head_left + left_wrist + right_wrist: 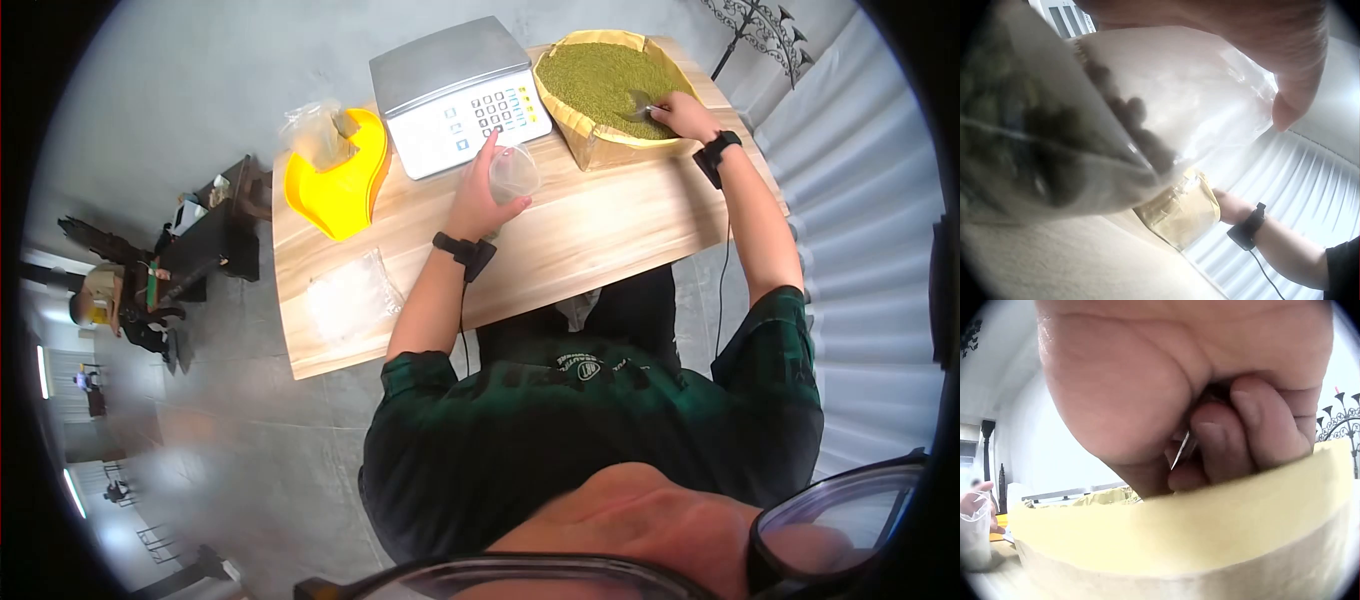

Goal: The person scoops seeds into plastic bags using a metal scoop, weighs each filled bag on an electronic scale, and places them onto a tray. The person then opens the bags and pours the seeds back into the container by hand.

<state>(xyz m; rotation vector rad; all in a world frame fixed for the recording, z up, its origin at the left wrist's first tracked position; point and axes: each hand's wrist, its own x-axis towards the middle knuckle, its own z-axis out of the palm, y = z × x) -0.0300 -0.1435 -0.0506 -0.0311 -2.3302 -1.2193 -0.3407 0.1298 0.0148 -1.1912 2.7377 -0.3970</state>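
Note:
My left hand (480,195) holds a clear plastic cup (515,175) over the table, just in front of the scale's keypad. In the left wrist view, dark round bits and a blurred greenish mass show through the cup's wall (1197,81). At the far right, my right hand (685,115) grips a metal spoon (641,105), its bowl at the surface of the green grains (600,75). These grains fill a wide container with a yellow paper-like rim (612,143). Curled fingers (1222,437) hide most of the spoon's handle in the right wrist view.
A white scale (450,120) with a grey plate stands beside the container. Left of it lies a yellow scoop-shaped tray (335,200) with a clear plastic bag (318,135) in it. A flat clear bag (355,297) lies near the table's front left edge (335,362).

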